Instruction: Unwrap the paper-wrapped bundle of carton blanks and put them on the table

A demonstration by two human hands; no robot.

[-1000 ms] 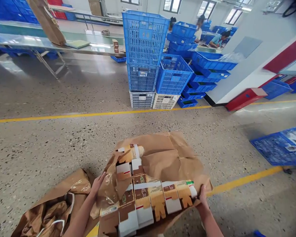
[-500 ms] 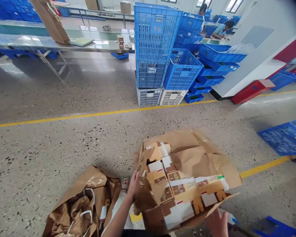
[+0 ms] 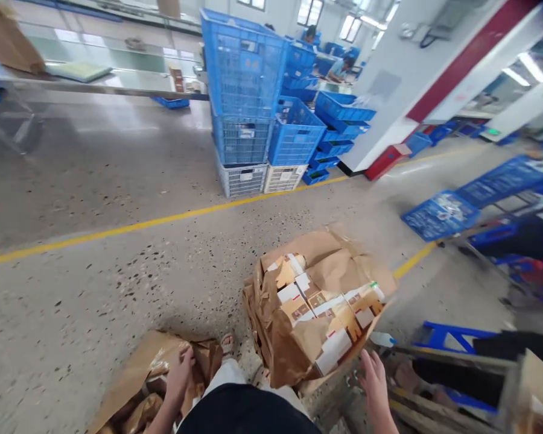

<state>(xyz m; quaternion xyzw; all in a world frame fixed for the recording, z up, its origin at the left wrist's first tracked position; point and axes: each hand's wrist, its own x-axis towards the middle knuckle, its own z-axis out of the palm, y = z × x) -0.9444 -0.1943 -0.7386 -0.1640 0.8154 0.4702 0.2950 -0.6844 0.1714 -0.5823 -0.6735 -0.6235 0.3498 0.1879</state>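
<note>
A big brown paper bag (image 3: 280, 343) stands on the floor in front of me with its top spread wide. Several small cartons (image 3: 319, 304), brown, cream and white, lie packed inside it. My right hand (image 3: 374, 377) is beside the bag's near right edge, fingers spread and holding nothing. Off to the left, my left hand (image 3: 184, 361) hangs over a second brown paper bag (image 3: 138, 355), its fingers loosely bent and nothing visible in them. Crumpled brown paper shows in that second bag's mouth. Whether the left hand touches its rim is unclear.
Stacked blue crates (image 3: 247, 78) stand beyond the yellow floor line (image 3: 149, 223). A long table (image 3: 136, 84) runs at the back left. At right are a blue crate (image 3: 441, 214), a wooden frame (image 3: 452, 355), a bottle (image 3: 382, 339) and a person's dark-clothed leg (image 3: 457, 380).
My left hand has left the big bag's side and moved left over the second bag. My right hand has come off the big bag's near edge. The view has swung right.
</note>
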